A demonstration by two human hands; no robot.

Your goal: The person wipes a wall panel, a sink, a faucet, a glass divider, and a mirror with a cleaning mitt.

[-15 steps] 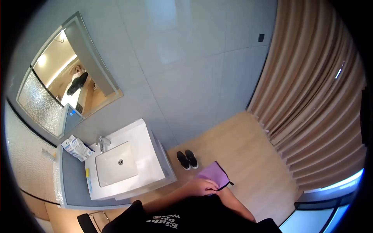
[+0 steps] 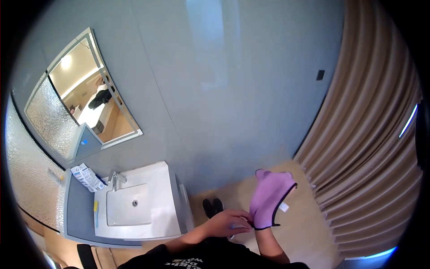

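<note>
A purple cloth (image 2: 271, 197) with black edging and a small white tag stands raised in front of me, over the floor. It covers my right hand, and only the bare wrist and forearm show below its black edge. Whether it is a mitt or a draped cloth I cannot make out, and the right fingers are hidden. My left hand (image 2: 229, 223) is at the lower left corner of the cloth, its fingers closed on the black edge near the right wrist.
To the left stands a white washbasin (image 2: 156, 210) with a chrome faucet (image 2: 115, 179), a white printed pouch (image 2: 87, 178) and a toothbrush (image 2: 96, 210). A mirror (image 2: 105, 119) hangs above. Black shoes (image 2: 212, 206) stand on the floor, and a beige curtain (image 2: 371, 148) lines the right.
The purple cloth has risen and spread upright over my right hand, which it now covers. My left hand has shifted slightly left to its lower corner. The view has tilted up.
</note>
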